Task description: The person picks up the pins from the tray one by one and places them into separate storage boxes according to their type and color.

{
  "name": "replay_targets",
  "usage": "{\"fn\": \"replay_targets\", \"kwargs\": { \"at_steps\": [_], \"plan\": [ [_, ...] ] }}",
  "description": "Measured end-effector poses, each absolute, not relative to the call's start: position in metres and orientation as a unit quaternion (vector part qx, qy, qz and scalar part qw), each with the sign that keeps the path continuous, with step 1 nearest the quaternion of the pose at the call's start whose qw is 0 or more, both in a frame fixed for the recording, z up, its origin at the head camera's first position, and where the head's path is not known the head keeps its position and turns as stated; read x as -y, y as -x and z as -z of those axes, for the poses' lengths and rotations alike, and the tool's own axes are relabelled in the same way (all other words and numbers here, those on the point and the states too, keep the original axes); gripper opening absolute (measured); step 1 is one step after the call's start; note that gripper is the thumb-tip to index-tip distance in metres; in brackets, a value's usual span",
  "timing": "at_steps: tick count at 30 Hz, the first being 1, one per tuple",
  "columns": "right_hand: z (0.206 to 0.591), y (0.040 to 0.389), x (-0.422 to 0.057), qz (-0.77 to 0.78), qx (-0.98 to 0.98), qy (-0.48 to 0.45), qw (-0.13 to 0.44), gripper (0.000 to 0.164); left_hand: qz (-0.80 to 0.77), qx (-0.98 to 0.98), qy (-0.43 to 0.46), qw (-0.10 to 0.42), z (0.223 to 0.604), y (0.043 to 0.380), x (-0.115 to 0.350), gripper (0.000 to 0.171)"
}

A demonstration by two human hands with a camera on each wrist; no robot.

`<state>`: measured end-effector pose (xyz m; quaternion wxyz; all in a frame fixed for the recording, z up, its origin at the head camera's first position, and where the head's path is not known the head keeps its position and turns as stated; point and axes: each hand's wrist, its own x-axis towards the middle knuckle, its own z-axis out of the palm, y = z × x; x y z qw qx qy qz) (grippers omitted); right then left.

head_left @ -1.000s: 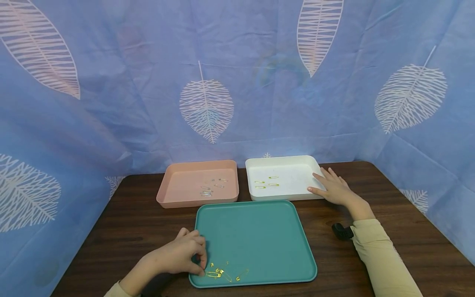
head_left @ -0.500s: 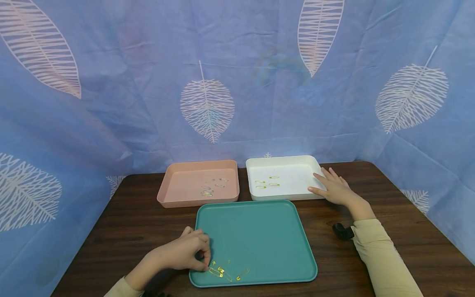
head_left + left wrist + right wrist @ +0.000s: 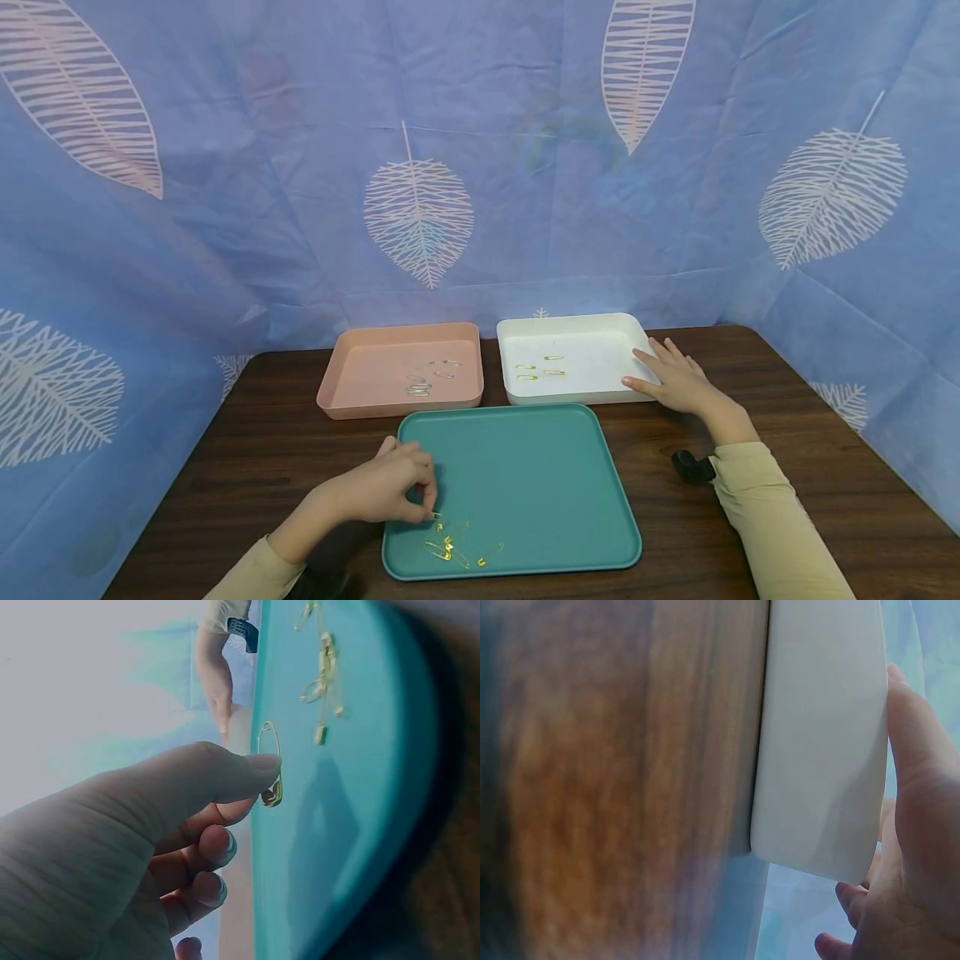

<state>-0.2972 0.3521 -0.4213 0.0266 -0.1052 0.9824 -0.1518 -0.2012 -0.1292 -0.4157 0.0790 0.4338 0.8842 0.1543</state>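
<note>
My left hand (image 3: pixel 386 487) pinches a gold safety pin (image 3: pixel 273 796) between thumb and index finger, just above the left part of the green tray (image 3: pixel 543 487). Its other fingers curl loosely below. A small heap of gold safety pins (image 3: pixel 448 547) lies on the tray's near left part, below that hand. My right hand (image 3: pixel 678 385) rests at the right rim of the white tray (image 3: pixel 600 350), its fingers spread and fairly straight. Several gold safety pins (image 3: pixel 554 372) lie in the left half of that tray.
Left of the white tray stands a pink tray (image 3: pixel 367 367) holding several silver safety pins (image 3: pixel 417 390). The trays stand on a dark wooden table (image 3: pixel 247 467). Behind them hangs a blue leaf-patterned cloth (image 3: pixel 517 192).
From the heap on the green tray, my left hand has lifted a gold safety pin, moving up and slightly away from me. My right hand has stayed at the white tray.
</note>
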Motion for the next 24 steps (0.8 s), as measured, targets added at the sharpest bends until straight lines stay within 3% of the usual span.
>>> {"fn": "replay_targets", "kwargs": {
  "at_steps": [8,24],
  "plan": [
    [0.42,0.296,-0.351,0.154,-0.982,0.108,0.026,0.085,-0.151,-0.885,-0.437,0.062,0.408,0.212,0.12,0.025],
    [0.423,0.297,-0.353,0.152,-0.982,0.105,0.028,0.085,-0.137,-0.875,-0.464,-0.034,0.396,0.236,0.089,0.023]
  ]
}}
